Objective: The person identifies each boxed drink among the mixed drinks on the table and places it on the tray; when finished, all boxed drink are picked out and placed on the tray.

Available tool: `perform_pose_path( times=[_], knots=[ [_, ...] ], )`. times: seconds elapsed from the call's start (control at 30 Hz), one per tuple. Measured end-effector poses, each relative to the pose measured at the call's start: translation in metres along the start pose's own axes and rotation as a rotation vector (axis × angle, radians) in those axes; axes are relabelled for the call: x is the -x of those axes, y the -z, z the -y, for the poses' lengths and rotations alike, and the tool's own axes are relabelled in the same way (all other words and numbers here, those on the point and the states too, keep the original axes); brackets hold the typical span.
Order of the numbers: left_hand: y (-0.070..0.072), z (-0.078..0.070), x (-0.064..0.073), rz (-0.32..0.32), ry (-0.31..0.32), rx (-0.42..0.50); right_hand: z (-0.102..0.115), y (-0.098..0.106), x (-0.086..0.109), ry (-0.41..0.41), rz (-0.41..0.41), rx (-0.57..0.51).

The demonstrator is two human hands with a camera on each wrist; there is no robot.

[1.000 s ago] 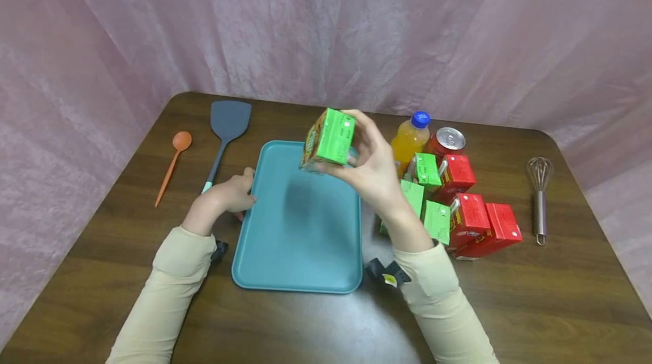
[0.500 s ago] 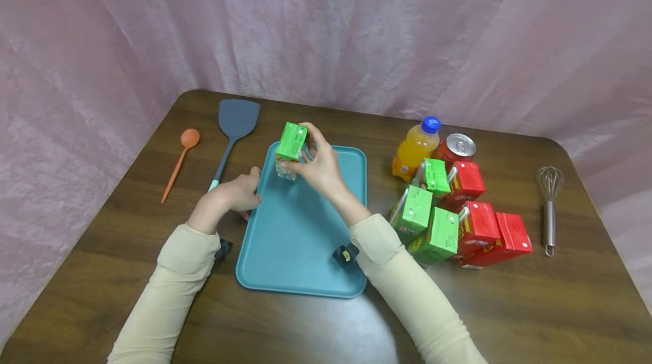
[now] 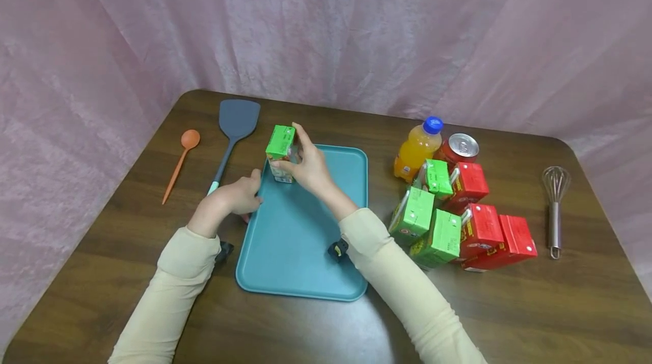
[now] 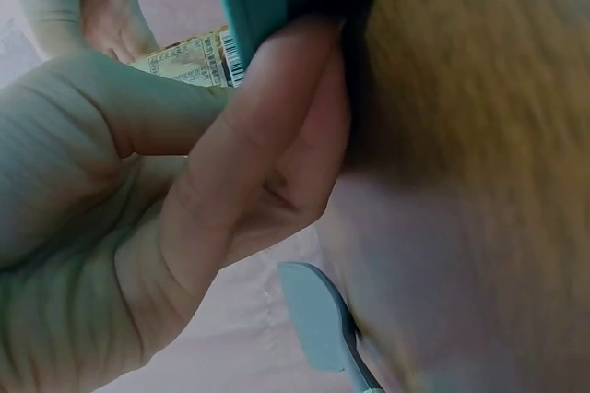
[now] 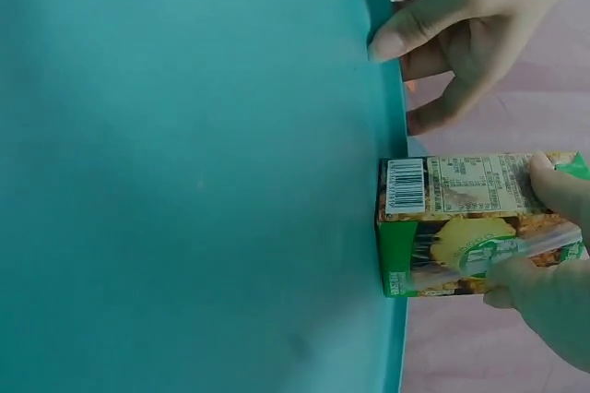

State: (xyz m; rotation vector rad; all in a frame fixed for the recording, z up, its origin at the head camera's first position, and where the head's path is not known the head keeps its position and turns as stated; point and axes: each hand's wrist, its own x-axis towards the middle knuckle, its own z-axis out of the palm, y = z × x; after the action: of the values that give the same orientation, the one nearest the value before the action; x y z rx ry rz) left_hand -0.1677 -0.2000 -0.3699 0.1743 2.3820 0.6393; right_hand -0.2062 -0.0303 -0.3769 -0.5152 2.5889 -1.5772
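My right hand [image 3: 312, 168] holds a green juice box [image 3: 281, 144] upright, thumb on one side and fingers on the other. In the right wrist view a pineapple picture, a barcode and a wrapped straw show on the juice box, and its base is right at the tray's surface near the rim. The teal tray [image 3: 300, 245] lies flat in the middle of the wooden table. At its left edge my left hand [image 3: 238, 195] pinches the rim, with the thumb [image 5: 391, 42] over the inner side and the fingers outside and below.
Right of the tray stand several green juice boxes [image 3: 442, 236] and red boxes [image 3: 481, 225], with an orange drink bottle [image 3: 417, 149] and a red can [image 3: 461, 146] behind. A whisk [image 3: 555, 205] lies far right. At left lie a grey spatula [image 3: 238, 118] and an orange spoon [image 3: 190, 139].
My right hand has carried the juice box left and down, from above the tray's far middle to its far left corner. My left hand keeps its place on the rim.
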Motion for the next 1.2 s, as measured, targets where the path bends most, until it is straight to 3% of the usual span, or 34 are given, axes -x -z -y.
perform_pose_path(
  times=[0.2,0.4,0.57,0.83,1.03,1.2],
  knots=[
    [-0.001,0.001,-0.001,0.0,0.003,0.012,0.018,0.02,0.021,0.085,-0.052,0.032],
    [0.001,0.002,-0.001,-0.012,-0.004,-0.002,0.047,0.065,0.059,0.236,-0.104,0.067],
    [0.002,0.003,-0.002,-0.009,-0.015,0.001,0.049,0.106,0.091,0.286,-0.139,0.166],
    [0.0,0.007,-0.003,-0.021,-0.02,0.002,0.035,0.17,0.139,0.21,-0.153,0.318],
    [0.0,0.006,-0.002,-0.02,-0.028,0.0,0.002,0.214,0.168,0.172,-0.187,0.414],
    [0.0,0.005,-0.001,-0.02,-0.035,0.007,-0.024,0.246,0.192,0.103,-0.129,0.443]
  ],
)
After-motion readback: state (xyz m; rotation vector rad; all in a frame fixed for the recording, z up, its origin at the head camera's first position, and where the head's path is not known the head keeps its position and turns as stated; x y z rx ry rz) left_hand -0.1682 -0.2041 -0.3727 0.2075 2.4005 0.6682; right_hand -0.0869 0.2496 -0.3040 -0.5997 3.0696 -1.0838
